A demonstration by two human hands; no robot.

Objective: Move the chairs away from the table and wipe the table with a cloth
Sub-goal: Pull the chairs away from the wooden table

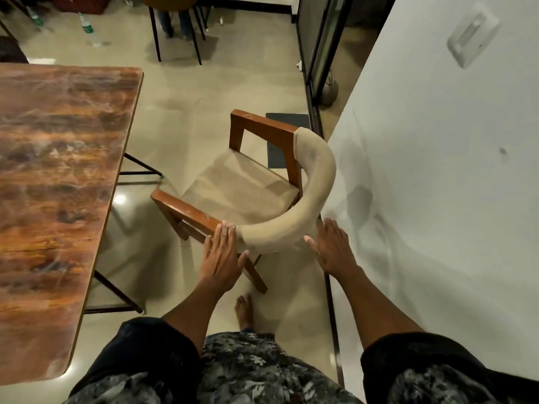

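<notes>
A wooden armchair (248,182) with a beige padded seat and curved backrest stands in the centre of the frame, well clear of the wooden table (55,182) that fills the left side, its back close to the white wall (437,170) at right. That placement suggests it is set aside to free the table edge for wiping. The left hand (221,255) lies flat, fingers straight, on the armrest where it meets the padding; the right hand (332,246) is spread open just beside the backrest, gripping nothing, and whether it touches is unclear. No cloth is visible. Another chair (175,27) at the top is cut off, the chair's far legs are hidden, and motion blur softens the table's surface.
</notes>
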